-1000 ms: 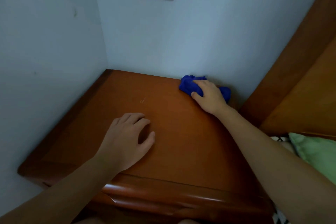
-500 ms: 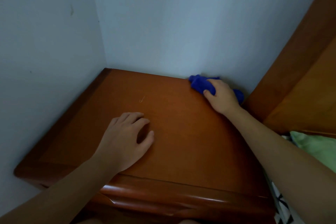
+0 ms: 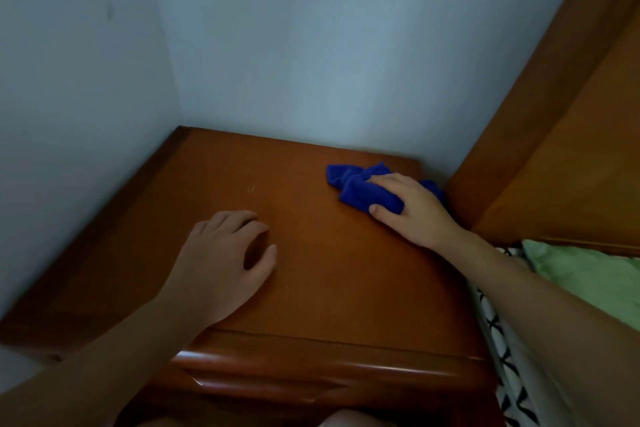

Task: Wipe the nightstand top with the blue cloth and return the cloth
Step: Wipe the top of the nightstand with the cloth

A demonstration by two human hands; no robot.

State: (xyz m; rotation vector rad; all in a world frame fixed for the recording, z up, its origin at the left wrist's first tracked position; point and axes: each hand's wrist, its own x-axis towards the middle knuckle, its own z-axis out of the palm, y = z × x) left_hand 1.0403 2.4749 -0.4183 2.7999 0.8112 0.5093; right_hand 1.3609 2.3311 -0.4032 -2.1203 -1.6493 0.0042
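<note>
Blue cloth lies bunched near the far right corner of the nightstand tabletop, gripped by the right hand. The left hand rests on the wood, fingers loosely bent, holding nothing.

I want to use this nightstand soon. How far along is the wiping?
Mid-wipe. The right hand grips the bunched blue cloth on the far right part of the brown wooden nightstand top; the left hand rests near the front. Nothing shows which parts are already wiped. Still to do: finish the top, return the cloth.
</note>
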